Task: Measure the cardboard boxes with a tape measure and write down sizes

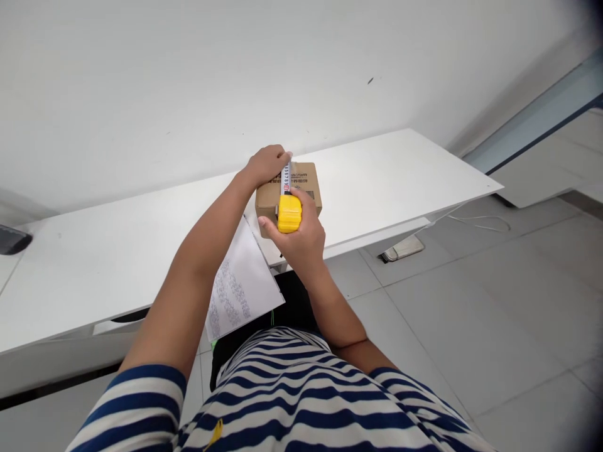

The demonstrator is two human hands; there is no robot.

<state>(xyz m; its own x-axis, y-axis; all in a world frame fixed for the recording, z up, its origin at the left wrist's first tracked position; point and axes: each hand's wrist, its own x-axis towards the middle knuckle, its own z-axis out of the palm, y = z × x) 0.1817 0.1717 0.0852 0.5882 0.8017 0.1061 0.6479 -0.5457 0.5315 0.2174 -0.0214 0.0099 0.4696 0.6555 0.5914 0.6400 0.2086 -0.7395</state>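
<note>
Surroundings, taken from the cardboard box (313, 181): it sits on a white table (386, 169), near the front edge. Just left of the box and nearer the body, printed paper (249, 279) overhangs that edge; the left forearm (200, 254) crosses above it and hides part. Well left of the box, a dark object (13, 240), cut off by the view's border, identity unclear. Beyond the box, a pale wall (188, 75). Right of the box, below table height, a flat pale object (405, 249) and a thin white cable (492, 220) on the tiled floor (452, 289).

Grip: tape measure (289, 214) at the box's near side, its yellow case held between thumb and fingers of the right hand (304, 235). Blade (286, 177) runs out across the box top toward the far edge. Left hand (268, 162) by the box's far edge, fingertips at the blade's end; cannot tell whether they pinch it or only press.

Materials: case rounded; blade a narrow pale strip, dark digits, red marking near the case. Box brown, matte, block-shaped, dark lettering on top, partly covered. Paper thin, print blurred
</note>
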